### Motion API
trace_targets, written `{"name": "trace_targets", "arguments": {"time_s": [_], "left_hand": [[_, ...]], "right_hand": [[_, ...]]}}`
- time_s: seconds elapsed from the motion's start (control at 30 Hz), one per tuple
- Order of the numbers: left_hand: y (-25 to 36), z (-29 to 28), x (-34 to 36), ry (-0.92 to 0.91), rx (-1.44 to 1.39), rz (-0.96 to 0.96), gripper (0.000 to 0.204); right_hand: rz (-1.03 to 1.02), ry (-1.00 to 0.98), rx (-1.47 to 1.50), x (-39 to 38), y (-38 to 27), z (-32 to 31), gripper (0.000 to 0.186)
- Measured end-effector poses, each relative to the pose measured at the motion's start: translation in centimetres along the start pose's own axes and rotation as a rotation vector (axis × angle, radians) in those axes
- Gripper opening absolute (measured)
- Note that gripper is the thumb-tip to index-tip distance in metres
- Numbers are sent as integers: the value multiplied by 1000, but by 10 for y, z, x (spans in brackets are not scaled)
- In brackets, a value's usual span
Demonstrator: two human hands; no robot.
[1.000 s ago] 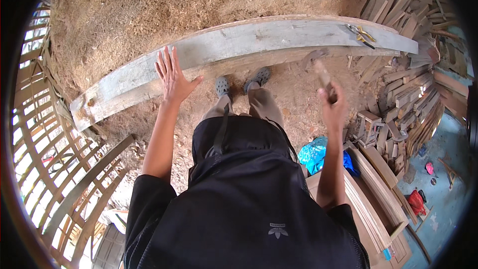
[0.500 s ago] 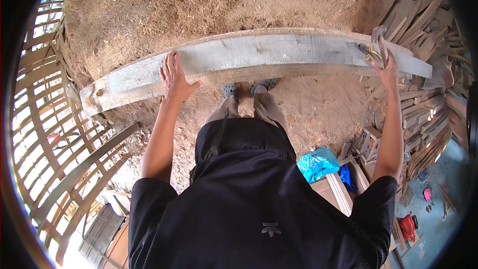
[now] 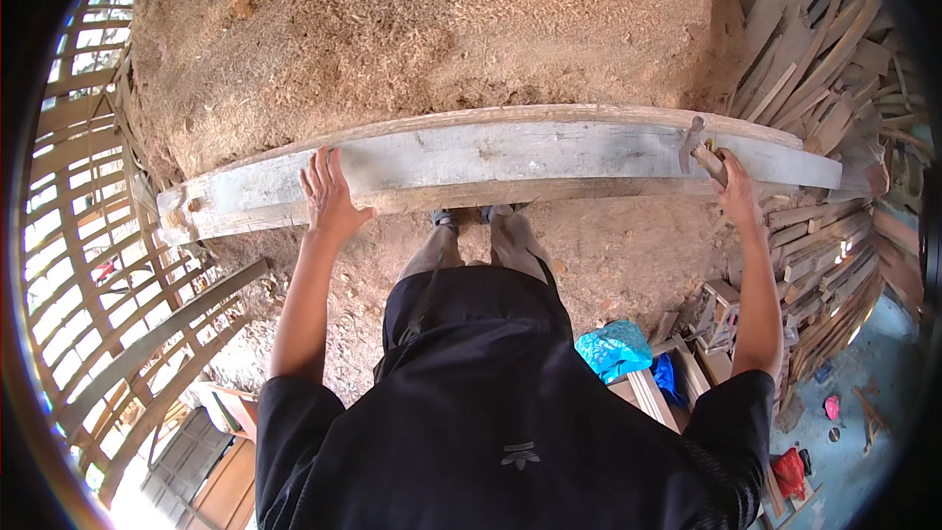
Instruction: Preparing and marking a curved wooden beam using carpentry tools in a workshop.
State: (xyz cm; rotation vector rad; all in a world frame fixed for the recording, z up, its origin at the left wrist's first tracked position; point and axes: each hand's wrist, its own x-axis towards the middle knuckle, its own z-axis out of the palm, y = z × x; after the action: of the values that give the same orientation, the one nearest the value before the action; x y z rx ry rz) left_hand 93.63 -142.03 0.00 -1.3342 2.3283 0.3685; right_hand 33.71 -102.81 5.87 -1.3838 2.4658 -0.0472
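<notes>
A long pale grey plank [image 3: 530,154] with brown wooden edges spans the view from left to right in front of me. My left hand [image 3: 332,204] rests at its near edge toward the left, fingers stretched out and thumb apart. Near the plank's right end, my right hand [image 3: 738,198] is closed round the wooden handle of a hammer [image 3: 711,163]. The hammer's metal head points away from me, tilted left, over the plank's face. Something small and yellow shows just behind the hammer, mostly hidden by it.
A big sawdust heap [image 3: 432,29] lies beyond the plank. Scrap wood [image 3: 814,49] is piled at the right. A slatted wooden wall [image 3: 88,206] stands left. Near my right arm are a turquoise bag [image 3: 614,349] and wooden pieces. My feet are partly hidden beneath the plank.
The plank sits lower in the picture. My right hand and the hammer have shifted left, and the hammer's head has tipped leftward. Pliers with yellow handles seen behind it are now nearly hidden.
</notes>
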Motion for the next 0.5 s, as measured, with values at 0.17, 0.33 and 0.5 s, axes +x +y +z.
{"name": "trace_targets", "arguments": {"time_s": [0.17,0.33,0.5], "left_hand": [[15,-9,13,90,40,244,136],[39,-23,38,47,6,443,127],[34,-13,40,-32,-62,464,115]], "right_hand": [[178,45,150,-48,-47,7,65],[332,86,289,-107,-110,29,68],[387,146,243,-156,-136,64,72]]}}
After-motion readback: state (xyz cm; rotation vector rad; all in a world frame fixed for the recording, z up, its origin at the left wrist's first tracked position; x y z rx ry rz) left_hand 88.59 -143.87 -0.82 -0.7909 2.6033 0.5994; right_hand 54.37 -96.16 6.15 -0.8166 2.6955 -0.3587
